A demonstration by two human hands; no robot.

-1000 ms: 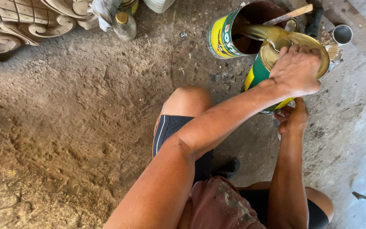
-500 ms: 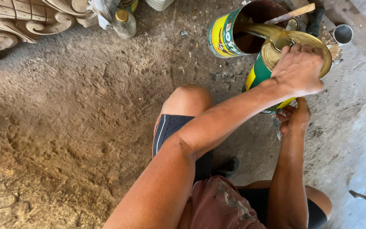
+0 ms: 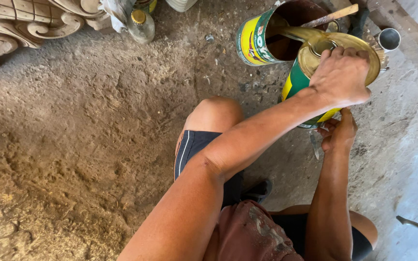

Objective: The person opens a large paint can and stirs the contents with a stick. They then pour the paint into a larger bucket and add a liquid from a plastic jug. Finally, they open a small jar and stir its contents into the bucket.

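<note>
The green and yellow metal can with a gold-coloured top (image 3: 310,77) is held tilted above the dirt floor (image 3: 88,135), and a stream of yellowish-brown liquid (image 3: 291,33) runs from its opening into the larger round tin with a yellow and green label (image 3: 255,41), which stands open on the floor just beyond it. The left hand (image 3: 340,77) lies on the upper end of the tilted can, fingers closed over the rim, and the right hand (image 3: 338,133) is under the lower end, fingers curled against the bottom edge and carrying the weight. A thin metal tool (image 3: 315,145) shows beside the right hand; I cannot tell if the hand holds it or if it lies on the floor.

A wooden stick (image 3: 330,16) leans inside the larger tin, and a small shiny metal cup (image 3: 388,38) stands close to the right of both cans. Further away, at the top left, there is a glass bottle with a yellow cap (image 3: 140,25) next to a carved wooden piece with scroll ornaments (image 3: 30,21).

The step in hand is, in my judgement, the pouring from one can to the other. The next move would call for a steady tilt, so that the stream stays inside the rim of the larger tin, and for a firm grip below, because the can seems heavy and its wall is smooth.
</note>
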